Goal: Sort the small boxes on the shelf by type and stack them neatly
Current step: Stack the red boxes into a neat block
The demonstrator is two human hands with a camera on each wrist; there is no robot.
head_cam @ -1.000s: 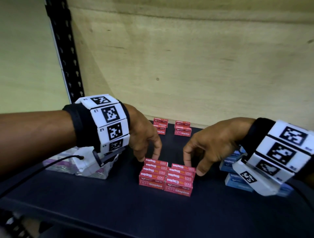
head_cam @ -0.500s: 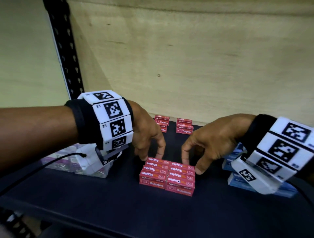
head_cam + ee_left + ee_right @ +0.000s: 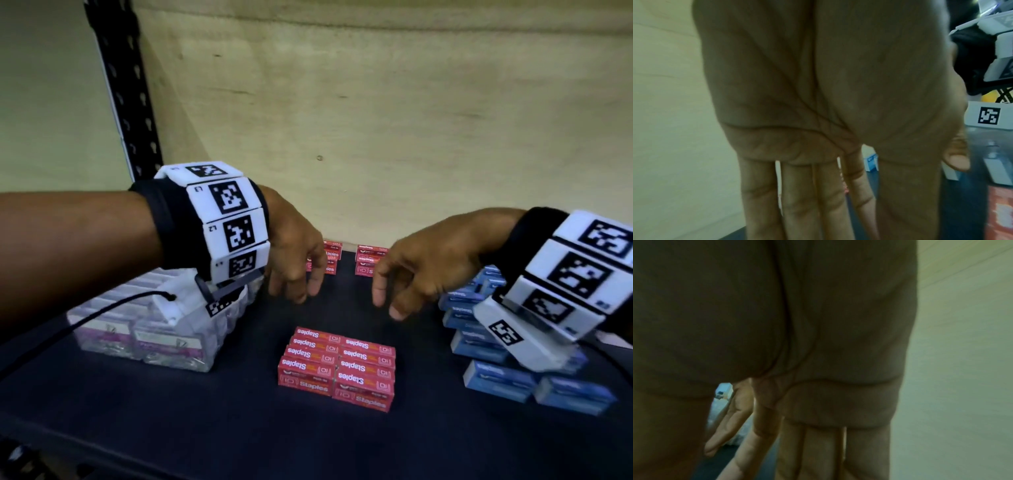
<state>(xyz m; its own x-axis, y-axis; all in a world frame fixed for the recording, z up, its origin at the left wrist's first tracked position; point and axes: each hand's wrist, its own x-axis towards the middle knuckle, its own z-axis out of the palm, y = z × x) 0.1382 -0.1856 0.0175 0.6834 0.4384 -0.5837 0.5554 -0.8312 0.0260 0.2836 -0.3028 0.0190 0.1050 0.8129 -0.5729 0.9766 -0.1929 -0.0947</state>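
Head view looks down at shelf [image 3: 205, 428]; wrist views hug palms.

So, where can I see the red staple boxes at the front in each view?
Head: red staple boxes, bottom centre, both hands above them.
Left wrist: blurred red patch at the lower right edge, probably them.
Right wrist: not in view.
Shared landmark: the dark shelf, below the fingers in every view.

red staple boxes [image 3: 337, 366], blue boxes [image 3: 500, 377], black shelf [image 3: 171, 418]
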